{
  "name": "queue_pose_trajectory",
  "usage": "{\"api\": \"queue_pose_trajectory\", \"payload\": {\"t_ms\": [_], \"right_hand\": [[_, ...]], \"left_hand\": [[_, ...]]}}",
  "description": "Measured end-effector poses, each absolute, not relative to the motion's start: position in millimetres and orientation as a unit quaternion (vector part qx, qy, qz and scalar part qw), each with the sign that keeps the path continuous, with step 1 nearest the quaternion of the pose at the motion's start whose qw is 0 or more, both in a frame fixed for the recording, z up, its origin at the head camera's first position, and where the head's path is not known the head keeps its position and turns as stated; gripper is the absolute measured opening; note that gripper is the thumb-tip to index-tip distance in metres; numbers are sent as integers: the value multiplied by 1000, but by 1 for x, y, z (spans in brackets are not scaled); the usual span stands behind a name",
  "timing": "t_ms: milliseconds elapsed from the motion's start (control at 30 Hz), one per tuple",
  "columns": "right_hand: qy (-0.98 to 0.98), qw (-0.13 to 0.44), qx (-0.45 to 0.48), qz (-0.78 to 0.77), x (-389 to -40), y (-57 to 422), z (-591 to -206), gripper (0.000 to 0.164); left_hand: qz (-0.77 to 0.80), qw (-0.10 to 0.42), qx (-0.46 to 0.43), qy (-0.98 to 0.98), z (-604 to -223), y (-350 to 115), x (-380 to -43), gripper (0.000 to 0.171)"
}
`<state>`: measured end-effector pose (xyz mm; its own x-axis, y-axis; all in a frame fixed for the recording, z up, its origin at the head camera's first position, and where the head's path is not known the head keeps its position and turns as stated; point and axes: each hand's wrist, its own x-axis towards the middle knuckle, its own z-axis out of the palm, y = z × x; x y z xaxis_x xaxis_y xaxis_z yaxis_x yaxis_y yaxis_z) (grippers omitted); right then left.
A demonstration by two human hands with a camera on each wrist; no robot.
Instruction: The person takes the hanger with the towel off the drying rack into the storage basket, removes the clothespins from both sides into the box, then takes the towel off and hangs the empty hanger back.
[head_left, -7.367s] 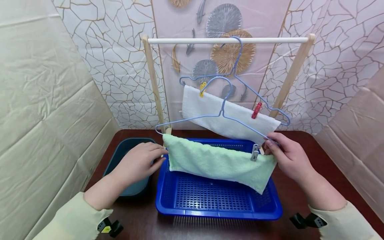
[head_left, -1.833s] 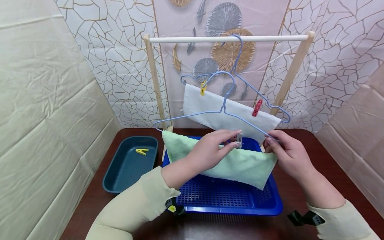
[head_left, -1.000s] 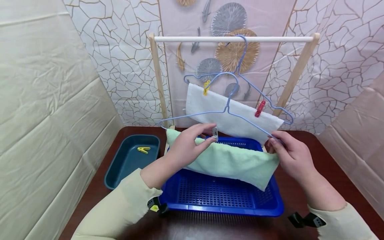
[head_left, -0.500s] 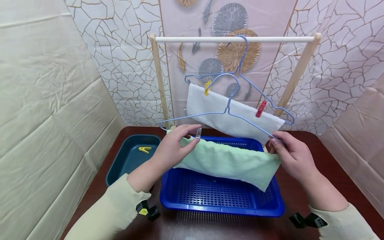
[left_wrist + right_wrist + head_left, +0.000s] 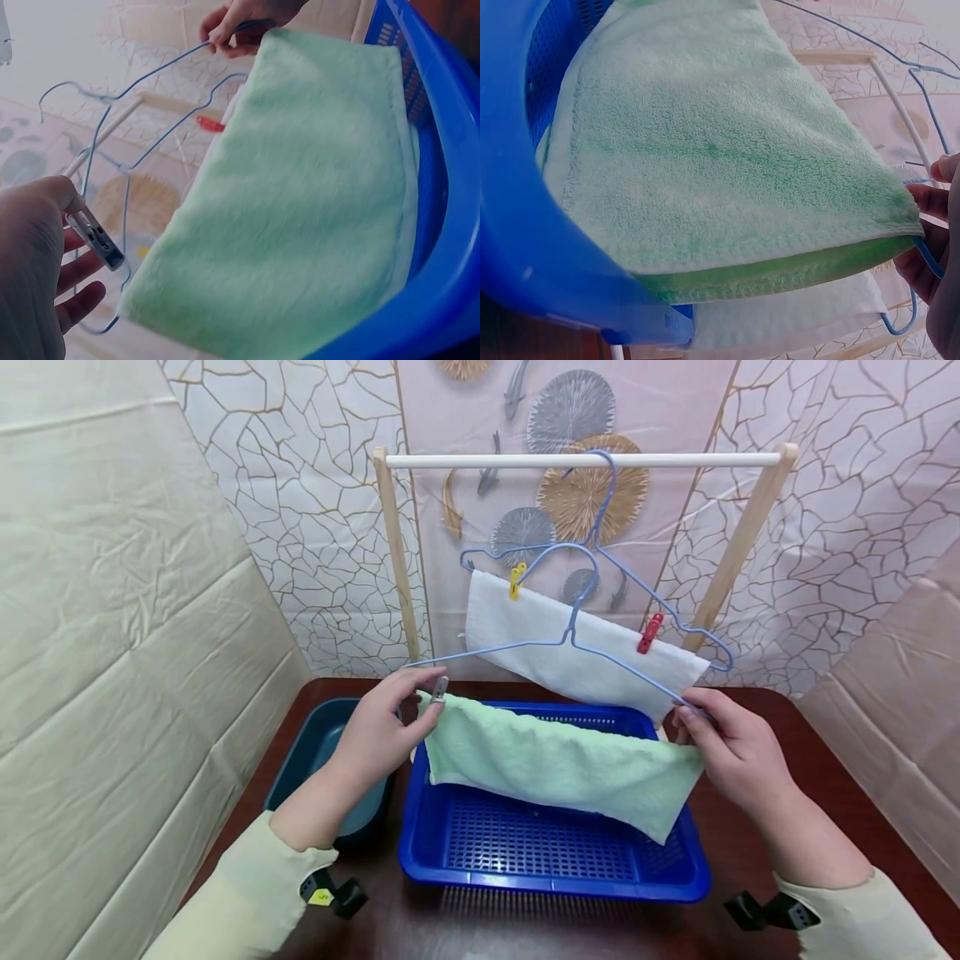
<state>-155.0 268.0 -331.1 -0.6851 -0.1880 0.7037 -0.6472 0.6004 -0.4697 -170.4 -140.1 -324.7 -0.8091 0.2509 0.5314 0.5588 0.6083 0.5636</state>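
Observation:
My left hand (image 5: 375, 731) pinches a grey clothespin (image 5: 440, 689) between thumb and forefinger at the left end of the light green towel (image 5: 555, 756). In the left wrist view that clothespin (image 5: 96, 241) points toward the towel's top edge, the other fingers loosely spread. The towel is folded over the lower bar of a blue wire hanger (image 5: 572, 625), which is held up in front of the rack. My right hand (image 5: 738, 752) grips the hanger's right corner beside the towel's end. Behind my left fingers, the hanger's left corner is hidden in the head view.
A blue perforated basket (image 5: 551, 883) sits beneath the towel. Left of it stands a dark teal tray (image 5: 300, 752), partly behind my left forearm. On the rack's rail (image 5: 487, 461) hangs another blue hanger with a white towel (image 5: 570, 643), a yellow clothespin (image 5: 515, 581) and a red clothespin (image 5: 650, 633).
The grey clothespin, earlier clipped near the towel's right end, came off in my left hand and travelled left along the top edge. My right hand stays at the hanger's corner.

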Motion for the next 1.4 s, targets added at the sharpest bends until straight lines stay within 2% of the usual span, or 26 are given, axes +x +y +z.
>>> {"api": "queue_pose_trajectory", "payload": {"t_ms": [567, 1033, 1400], "right_hand": [[-837, 311, 254, 372, -155, 268, -331, 25], [-836, 318, 254, 369, -156, 269, -331, 25], [-834, 321, 257, 368, -157, 270, -331, 25]], "left_hand": [[-307, 174, -155, -923, -335, -194, -171, 36], [-240, 125, -148, -951, -350, -216, -187, 38], [-143, 89, -168, -971, -376, -230, -206, 38]]}}
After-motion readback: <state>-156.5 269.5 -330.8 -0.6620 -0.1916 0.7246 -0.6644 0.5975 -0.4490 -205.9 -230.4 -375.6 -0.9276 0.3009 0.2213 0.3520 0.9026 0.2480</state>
